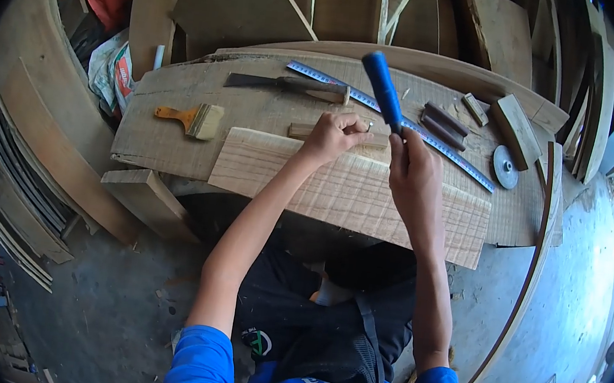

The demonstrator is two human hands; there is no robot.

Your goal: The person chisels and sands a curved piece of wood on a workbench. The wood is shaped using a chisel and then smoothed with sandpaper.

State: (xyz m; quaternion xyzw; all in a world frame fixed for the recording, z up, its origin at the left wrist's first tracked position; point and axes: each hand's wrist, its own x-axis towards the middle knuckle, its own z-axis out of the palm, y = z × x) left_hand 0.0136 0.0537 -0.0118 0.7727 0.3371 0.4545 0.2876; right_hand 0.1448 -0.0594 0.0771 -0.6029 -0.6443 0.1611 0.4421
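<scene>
My left hand (337,136) is closed in a pinch over a narrow wooden strip (377,140). A small shiny metal piece (371,126) shows at its fingertips, too small to name. Close beside it, my right hand (416,160) grips the dark lower part of a blue-handled tool (382,85), its handle pointing up and away; the tool's working end is hidden. Under both forearms lies a pale grained board (287,171), across the near edge of the wide plank (160,94). Just beyond my hands are a steel ruler (460,161) and a wooden-handled chisel (288,85).
A paintbrush (189,118) lies at the left on the plank. To the right are dark brown wooden pieces (445,125), a wood block (515,131), a small block (475,110) and a round metal disc (505,167). A long curved strip (529,282) leans at the right edge.
</scene>
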